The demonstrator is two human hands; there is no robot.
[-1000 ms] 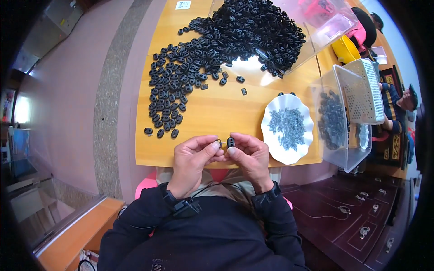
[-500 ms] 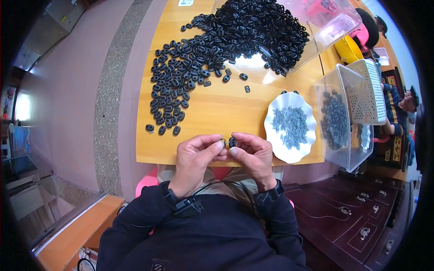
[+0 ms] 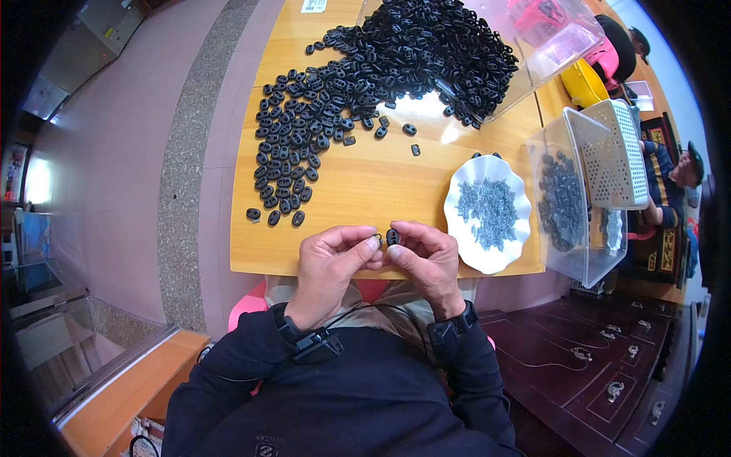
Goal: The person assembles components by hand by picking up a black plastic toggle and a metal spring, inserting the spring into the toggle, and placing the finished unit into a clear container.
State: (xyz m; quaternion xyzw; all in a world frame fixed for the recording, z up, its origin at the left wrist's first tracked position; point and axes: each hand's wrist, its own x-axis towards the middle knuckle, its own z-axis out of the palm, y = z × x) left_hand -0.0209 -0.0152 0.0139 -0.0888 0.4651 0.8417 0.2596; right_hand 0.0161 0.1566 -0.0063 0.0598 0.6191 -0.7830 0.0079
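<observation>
My left hand (image 3: 333,263) pinches a small dark piece (image 3: 378,238) between thumb and index finger, mostly covered by the fingertips. Just beside it, my right hand (image 3: 426,255) grips a black oval two-hole cord lock (image 3: 393,238) upright between thumb and forefinger. The two pieces are close together above the table's near edge; whether they touch I cannot tell. To the right of my right hand stands a white scalloped dish (image 3: 493,263) with many small, thin grey spring-like pieces (image 3: 487,213) in it. Loose black cord locks (image 3: 284,152) lie spread over the table's left side.
A large heap of black cord locks (image 3: 434,57) spills from a clear tray (image 3: 533,80) at the back. On the right are a clear bin (image 3: 590,255) with dark pieces, a white perforated basket (image 3: 620,156) and a yellow bowl (image 3: 585,84). Another person (image 3: 674,179) sits beyond them.
My hands stay nearly in place, both still pinching their pieces. The gap between the two pieces looks slightly wider.
</observation>
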